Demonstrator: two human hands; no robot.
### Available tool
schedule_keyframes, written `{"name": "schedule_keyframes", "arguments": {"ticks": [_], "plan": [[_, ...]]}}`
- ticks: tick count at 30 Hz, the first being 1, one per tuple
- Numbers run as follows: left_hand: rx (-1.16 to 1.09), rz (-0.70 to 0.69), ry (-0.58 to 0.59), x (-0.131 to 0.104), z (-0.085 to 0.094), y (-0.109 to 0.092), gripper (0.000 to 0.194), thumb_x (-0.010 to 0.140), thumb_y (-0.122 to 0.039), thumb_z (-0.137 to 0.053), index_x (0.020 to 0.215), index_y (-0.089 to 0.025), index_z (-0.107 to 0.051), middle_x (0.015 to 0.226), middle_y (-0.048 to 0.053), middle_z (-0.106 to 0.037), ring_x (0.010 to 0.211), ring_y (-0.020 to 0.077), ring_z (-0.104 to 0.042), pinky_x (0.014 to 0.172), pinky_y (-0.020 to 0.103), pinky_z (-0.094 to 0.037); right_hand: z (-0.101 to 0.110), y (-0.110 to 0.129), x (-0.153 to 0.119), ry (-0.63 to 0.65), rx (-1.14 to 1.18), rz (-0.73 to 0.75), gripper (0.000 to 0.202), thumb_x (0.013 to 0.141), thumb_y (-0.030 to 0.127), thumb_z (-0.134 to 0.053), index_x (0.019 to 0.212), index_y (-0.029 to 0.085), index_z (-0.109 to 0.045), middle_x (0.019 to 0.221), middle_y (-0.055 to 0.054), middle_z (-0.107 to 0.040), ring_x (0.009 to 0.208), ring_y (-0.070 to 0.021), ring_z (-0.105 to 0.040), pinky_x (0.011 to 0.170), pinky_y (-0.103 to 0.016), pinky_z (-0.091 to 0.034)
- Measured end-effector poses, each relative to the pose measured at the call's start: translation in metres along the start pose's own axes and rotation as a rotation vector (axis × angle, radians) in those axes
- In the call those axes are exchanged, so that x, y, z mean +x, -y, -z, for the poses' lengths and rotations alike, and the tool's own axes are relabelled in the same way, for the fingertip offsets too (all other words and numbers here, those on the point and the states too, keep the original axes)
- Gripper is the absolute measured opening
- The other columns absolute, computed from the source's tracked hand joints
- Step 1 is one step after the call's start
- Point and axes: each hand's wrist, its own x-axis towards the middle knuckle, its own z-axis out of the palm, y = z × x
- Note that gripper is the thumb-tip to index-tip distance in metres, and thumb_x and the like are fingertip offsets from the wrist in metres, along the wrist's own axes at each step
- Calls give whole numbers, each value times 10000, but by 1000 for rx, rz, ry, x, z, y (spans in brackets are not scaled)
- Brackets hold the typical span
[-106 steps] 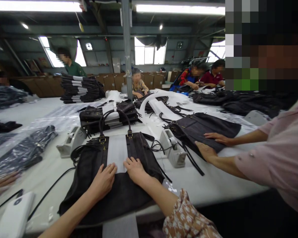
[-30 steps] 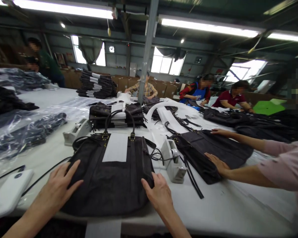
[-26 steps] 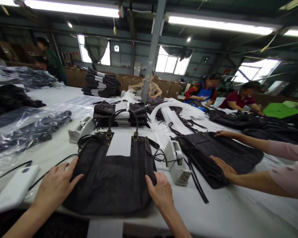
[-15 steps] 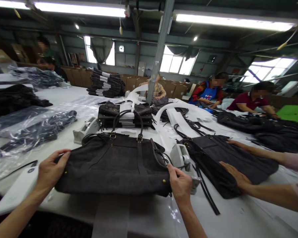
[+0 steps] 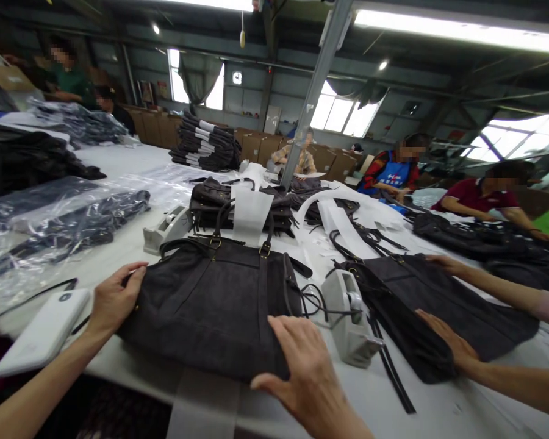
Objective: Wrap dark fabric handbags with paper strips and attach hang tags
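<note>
From where I stand, the dark charcoal, soft-sided handbag with brass rings point(image 5: 215, 305) lies on the white-covered table point(image 5: 384, 396), its bottom close to the front edge; the left hand point(image 5: 114, 305) pinches its left side between thumb and fingers; the right hand point(image 5: 302, 372) is spread, fingers apart, against the lower right corner, not closed on it.

With only one side pinched, a pull could skew the bag or crease its limp body; a tug towards the person could let its bottom sag over the edge; the long translucent white strip point(image 5: 204, 402) running out from under it could drag or wrinkle too.

The wide white paper band point(image 5: 251, 213) stands up loosely between the bag's thin dark handles point(image 5: 271, 227); a jolt could tip it or slide it out of place; the thin black cords point(image 5: 315, 299) by the right side could snag on the grey tape dispenser point(image 5: 350, 323) just beside them; a sweep to the right could also bump the co-worker's hands point(image 5: 452, 341) on the second dark bag point(image 5: 471, 305); the flat white device point(image 5: 43, 332) sits near the left forearm, where an elbow might nudge it.
</note>
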Motion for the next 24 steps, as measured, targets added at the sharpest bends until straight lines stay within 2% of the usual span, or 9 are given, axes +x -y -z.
{"name": "schedule_keyframes", "arguments": {"ticks": [2,3,6,8,12,15,17,19,24], "plan": [[-15,-7,0,3,2,-6,402,817,-514,-505,1061,-240,-669,869,10,-710,780,188,-643,728,253,-479,-15,14,5,193,-51,16,878,607,760,-629,1252,170,-552,1169,-148,-610,1080,-323,-543,970,-483,-405],[-23,-14,3,5,3,-10,397,811,-514,-509,1057,-246,-668,842,0,-707,754,178,-638,703,242,-475,-23,17,7,269,-79,-18,862,598,762,-634,1226,175,-569,1135,-144,-619,1043,-326,-559,948,-493,-418],[-49,-38,15,7,7,-19,410,796,-515,-519,1076,-247,-654,735,-23,-686,665,156,-617,618,216,-459,-43,18,10,416,-156,-141,567,764,636,-585,1102,183,-633,940,-109,-650,868,-280,-605,808,-439,-479],[-79,-33,31,8,9,-24,439,793,-524,-518,1095,-230,-639,664,-30,-667,607,152,-598,578,212,-453,-45,20,8,408,-173,-142,536,794,597,-573,1124,177,-624,946,-115,-646,879,-283,-598,819,-437,-472],[-140,8,60,6,10,-26,477,788,-542,-518,1116,-211,-617,631,-31,-670,559,152,-590,544,211,-449,-44,28,-4,343,-145,-90,835,649,715,-639,1275,175,-525,1061,-127,-620,975,-309,-561,939,-479,-406],[-143,15,63,5,7,-21,482,782,-546,-531,1127,-219,-614,635,-28,-675,539,149,-585,540,213,-447,-53,29,-13,403,-232,-119,864,561,618,-767,1241,135,-541,1031,-142,-613,962,-321,-558,916,-475,-409],[-167,16,79,4,6,-18,500,778,-552,-539,1144,-219,-607,646,-20,-682,549,153,-593,542,216,-453,-59,25,-16,458,-252,-117,814,539,495,-824,1218,144,-545,1012,-127,-608,928,-302,-569,856,-429,-436],[-201,22,105,5,7,-18,512,774,-559,-544,1155,-220,-600,655,-15,-688,565,159,-606,541,216,-460,-59,21,-14,503,-232,-119,686,584,401,-811,1181,181,-552,1004,-103,-605,905,-276,-581,802,-383,-450],[-230,-10,145,18,17,-33,513,755,-556,-576,1141,-220,-601,632,-9,-689,534,153,-596,489,202,-448,-32,12,18,607,-214,-156,336,705,239,-678,1025,220,-579,949,-72,-637,854,-239,-629,693,-305,-435]]}}
